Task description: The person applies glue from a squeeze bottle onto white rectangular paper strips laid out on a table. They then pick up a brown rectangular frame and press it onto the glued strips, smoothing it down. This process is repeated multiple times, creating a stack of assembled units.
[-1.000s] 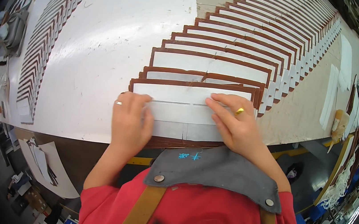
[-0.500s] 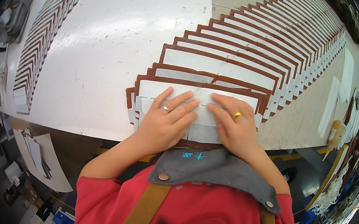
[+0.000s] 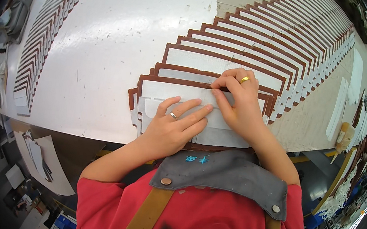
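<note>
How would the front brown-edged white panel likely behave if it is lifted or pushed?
The front panel looks thin, so probably light and somewhat flexible. Lying flat under the left hand, it seems unlikely to roll.

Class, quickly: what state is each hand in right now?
Left hand: open, resting on the white panel.
Right hand: closed at its brown top edge; whether gripping it cannot be told.

Worktable (image 3: 117, 60) — pale, glossy surface reflecting light. Floor (image 3: 318, 174) at right — grey, glare visible. Yellow rail (image 3: 300, 159) beneath the near edge. Strip lights (image 3: 356, 222) lit, lower right.
</note>
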{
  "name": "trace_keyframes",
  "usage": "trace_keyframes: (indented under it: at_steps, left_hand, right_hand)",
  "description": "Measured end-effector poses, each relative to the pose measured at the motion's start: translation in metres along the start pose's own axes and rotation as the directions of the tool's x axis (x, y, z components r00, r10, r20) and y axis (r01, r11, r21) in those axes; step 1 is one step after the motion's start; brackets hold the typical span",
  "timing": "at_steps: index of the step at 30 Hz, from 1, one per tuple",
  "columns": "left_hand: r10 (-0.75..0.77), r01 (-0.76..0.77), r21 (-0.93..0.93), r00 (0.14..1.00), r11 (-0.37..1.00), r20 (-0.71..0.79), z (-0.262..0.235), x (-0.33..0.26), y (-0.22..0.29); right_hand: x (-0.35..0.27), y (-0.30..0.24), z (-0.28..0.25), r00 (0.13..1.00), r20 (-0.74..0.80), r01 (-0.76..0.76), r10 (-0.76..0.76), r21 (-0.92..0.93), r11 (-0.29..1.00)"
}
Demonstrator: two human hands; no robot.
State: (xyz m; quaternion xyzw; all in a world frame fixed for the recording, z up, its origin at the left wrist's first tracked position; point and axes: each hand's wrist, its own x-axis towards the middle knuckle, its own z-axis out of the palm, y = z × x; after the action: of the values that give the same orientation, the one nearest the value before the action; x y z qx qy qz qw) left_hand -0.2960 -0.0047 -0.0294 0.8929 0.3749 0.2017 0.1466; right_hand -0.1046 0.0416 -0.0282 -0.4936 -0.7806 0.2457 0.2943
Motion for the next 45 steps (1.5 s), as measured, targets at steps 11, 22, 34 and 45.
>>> trace_keyframes:
  at_steps: [11, 22, 34, 45]
  left_hand:
    - [0.007, -0.007, 0.019, 1.0, 1.0, -0.01, 0.0, -0.002, 0.0]
    - [-0.106, 0.096, -0.116, 0.991, 0.989, -0.082, 0.004, -0.005, -0.002]
    - [-0.074, 0.092, -0.145, 0.989, 0.985, 0.13, -0.003, 0.003, -0.007]
    - [-0.469, 0.439, -0.175, 0.857, 0.881, -0.212, -0.032, -0.047, -0.05]
  right_hand:
    - [-0.005, 0.004, 0.004, 0.99, -0.105, 0.091, -0.09, 0.004, 0.996]
    - [-0.033, 0.004, -0.007, 0.983, 0.025, 0.181, -0.18, -0.075, 0.981]
    - [-0.04, -0.014, -0.005, 0.975, 0.184, 0.15, -0.124, -0.137, 0.979]
    - [-0.073, 0.036, -0.073, 0.984, 0.013, -0.128, 0.176, -0.633, 0.764]
